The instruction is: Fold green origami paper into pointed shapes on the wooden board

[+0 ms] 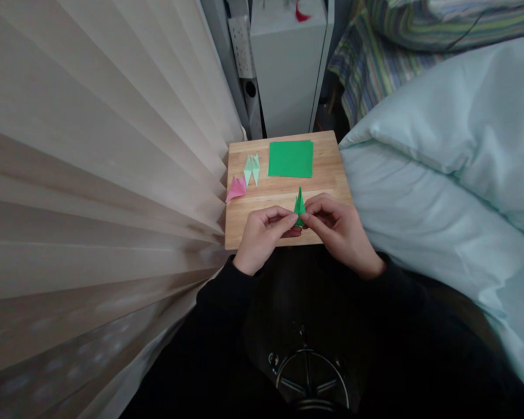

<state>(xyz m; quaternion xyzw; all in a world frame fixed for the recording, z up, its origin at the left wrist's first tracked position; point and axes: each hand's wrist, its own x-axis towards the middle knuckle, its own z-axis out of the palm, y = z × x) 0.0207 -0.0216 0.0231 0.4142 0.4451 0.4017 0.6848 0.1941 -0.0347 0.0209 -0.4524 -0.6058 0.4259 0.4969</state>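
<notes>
Between my two hands is a small folded green origami paper (300,205), its narrow point directed away from me. My left hand (268,228) pinches its lower left edge between thumb and fingers. On the other side, my right hand (333,224) pinches the lower right edge the same way. The fingertips hide part of its lower end. Beyond it lies a stack of green paper sheets (290,158). A pale green folded paper piece (252,169) and a pink folded paper piece (236,189) rest near the left edge of the wooden board.
The small wooden tabletop (283,196) is under my hands. A pleated curtain (113,145) hangs close on the left. Pale blue bedding (423,174) borders the right side. Behind the tabletop stands a white cabinet (286,75). A round metal stool base (308,378) shows below.
</notes>
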